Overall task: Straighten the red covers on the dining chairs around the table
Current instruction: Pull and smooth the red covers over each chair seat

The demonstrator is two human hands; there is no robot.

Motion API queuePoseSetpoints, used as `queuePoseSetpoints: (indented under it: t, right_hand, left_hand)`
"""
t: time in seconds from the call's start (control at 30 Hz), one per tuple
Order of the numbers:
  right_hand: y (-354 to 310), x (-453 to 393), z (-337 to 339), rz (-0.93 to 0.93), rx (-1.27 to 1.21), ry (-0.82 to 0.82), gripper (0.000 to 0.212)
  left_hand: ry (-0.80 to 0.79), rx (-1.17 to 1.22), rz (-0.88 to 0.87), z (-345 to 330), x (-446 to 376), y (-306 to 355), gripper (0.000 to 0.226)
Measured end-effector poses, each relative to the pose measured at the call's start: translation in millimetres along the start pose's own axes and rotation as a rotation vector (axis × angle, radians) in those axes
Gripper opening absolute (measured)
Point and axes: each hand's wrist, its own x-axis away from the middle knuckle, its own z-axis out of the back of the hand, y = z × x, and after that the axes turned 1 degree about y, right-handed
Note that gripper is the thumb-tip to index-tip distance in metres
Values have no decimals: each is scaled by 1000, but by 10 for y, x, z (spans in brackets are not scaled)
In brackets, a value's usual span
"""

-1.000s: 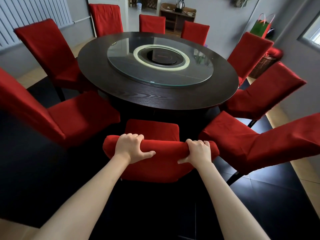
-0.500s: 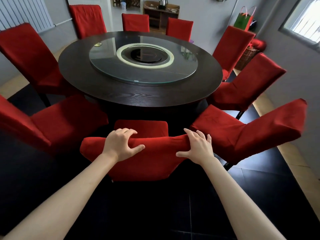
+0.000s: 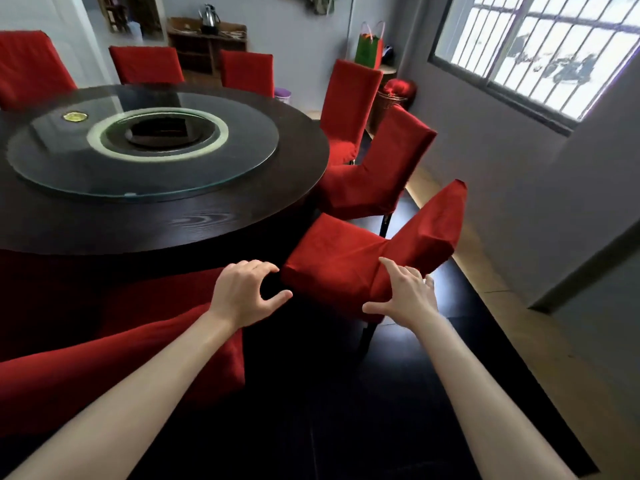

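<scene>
Several chairs in red covers ring a dark round table (image 3: 207, 220). The chair I was holding (image 3: 138, 355) now lies at lower left under my left forearm. Another red-covered chair (image 3: 349, 258) stands ahead and to the right, its back (image 3: 440, 220) leaning away to the right. My left hand (image 3: 247, 292) hovers with loosely curved fingers in the gap between the two chairs, holding nothing. My right hand (image 3: 403, 294) has spread fingers at the near corner of that chair's seat cover; contact is unclear.
A glass turntable (image 3: 145, 150) lies on the table. More red chairs (image 3: 381, 168) (image 3: 346, 109) stand along the right side and behind the table. A grey wall with a barred window (image 3: 540, 50) is close on the right. A basket (image 3: 388, 102) and a green bag (image 3: 369, 46) sit in the far corner.
Both hands have let go of the first chair's backrest top and moved right toward the neighbouring chair. The view has swung to the right.
</scene>
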Motion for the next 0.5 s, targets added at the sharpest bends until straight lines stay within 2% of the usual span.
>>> queuePoseSetpoints:
  t: [0.2,0.5]
  right_hand:
    - [1042,-228,204,-63,19,-25,115]
    - [2161,-865,255,-106,-16,-65,112]
  left_hand:
    - [-95,26,-75,-677,-408,908,70]
    - [-145,42,-49,-1380,-1353,1694,79]
